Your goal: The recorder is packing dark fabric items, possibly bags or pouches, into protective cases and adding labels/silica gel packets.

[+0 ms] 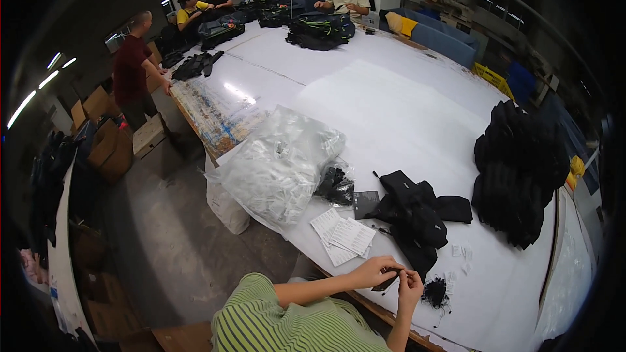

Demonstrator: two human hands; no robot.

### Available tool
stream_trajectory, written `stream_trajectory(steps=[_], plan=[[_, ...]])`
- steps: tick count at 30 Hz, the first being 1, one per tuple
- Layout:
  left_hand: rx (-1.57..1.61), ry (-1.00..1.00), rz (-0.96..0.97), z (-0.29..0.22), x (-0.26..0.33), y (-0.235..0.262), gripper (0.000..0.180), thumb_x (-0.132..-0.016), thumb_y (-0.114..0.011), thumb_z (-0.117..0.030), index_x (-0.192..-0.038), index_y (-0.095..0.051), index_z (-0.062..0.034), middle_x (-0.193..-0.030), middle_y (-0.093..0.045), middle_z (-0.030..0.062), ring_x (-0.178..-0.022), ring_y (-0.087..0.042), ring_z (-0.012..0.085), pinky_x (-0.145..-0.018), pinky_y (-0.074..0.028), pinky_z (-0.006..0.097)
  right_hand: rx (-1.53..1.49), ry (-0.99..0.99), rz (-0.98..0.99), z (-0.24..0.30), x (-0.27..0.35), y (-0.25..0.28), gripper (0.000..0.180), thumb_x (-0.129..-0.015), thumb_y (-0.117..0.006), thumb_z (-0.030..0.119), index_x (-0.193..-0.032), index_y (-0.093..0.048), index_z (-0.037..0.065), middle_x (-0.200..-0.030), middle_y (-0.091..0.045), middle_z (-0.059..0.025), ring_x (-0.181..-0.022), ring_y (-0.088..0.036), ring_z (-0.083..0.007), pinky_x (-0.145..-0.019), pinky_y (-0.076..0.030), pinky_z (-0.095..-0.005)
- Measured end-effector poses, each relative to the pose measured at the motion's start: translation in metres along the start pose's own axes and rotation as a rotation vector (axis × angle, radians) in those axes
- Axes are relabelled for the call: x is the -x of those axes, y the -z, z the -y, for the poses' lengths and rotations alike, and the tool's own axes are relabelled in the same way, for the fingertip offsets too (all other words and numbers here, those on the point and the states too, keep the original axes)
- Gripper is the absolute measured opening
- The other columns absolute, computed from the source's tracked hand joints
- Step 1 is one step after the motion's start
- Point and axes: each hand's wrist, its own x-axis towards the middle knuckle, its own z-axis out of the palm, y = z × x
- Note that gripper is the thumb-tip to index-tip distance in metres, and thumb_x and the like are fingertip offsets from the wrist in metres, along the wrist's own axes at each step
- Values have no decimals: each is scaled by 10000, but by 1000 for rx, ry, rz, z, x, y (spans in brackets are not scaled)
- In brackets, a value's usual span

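At the table's near edge, my left hand [379, 272] pinches a small black piece [386, 283] with a thin cord end hanging from it. My right hand [409, 284] meets it with fingers pressed together on the same piece, whose exact kind is too small to tell. Just right of my hands lies a tangle of thin black cords [435, 292]. Beyond them a folded black fabric article [417, 215] with straps is spread on the table. Printed white label sheets [351, 236] lie to its left, near a black card [366, 205]. Small white tags [462, 252] lie to the right.
A big clear bag of small white pieces [280, 163] and a small bag of black parts [336, 184] stand left on the white table [391, 111]. Black goods [518, 173] are heaped at right. Several people work around the far end, beside stacked black bags [319, 30].
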Motion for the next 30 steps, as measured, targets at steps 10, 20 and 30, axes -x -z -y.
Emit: stream_trajectory(steps=[10,20,30], plan=[[0,131,21,8,6,-6,236,-881,-565,-148,-1090,-634,-62,-893,-575,36,-792,-519,110,-678,-418,255,-150,-289,196,9,2,9,151,-876,-607,131,-918,-540,3,-544,-550,-56,-431,-534,-129,-403,-425,-214],[572,545,167,23,-6,-3,260,-925,-519,-249,-1010,-622,-26,-875,-626,32,-744,-590,106,-630,-500,252,-162,-161,172,2,10,17,122,-865,-618,115,-858,-579,0,-571,-553,-42,-463,-535,-107,-438,-448,-217],[330,207,217,32,2,-37,122,-931,-511,-151,-973,-512,-37,-815,-567,24,-754,-549,83,-647,-463,230,-392,-369,157,3,27,27,187,-929,-526,229,-815,-525,81,-645,-490,31,-530,-450,-57,-458,-351,-200]])
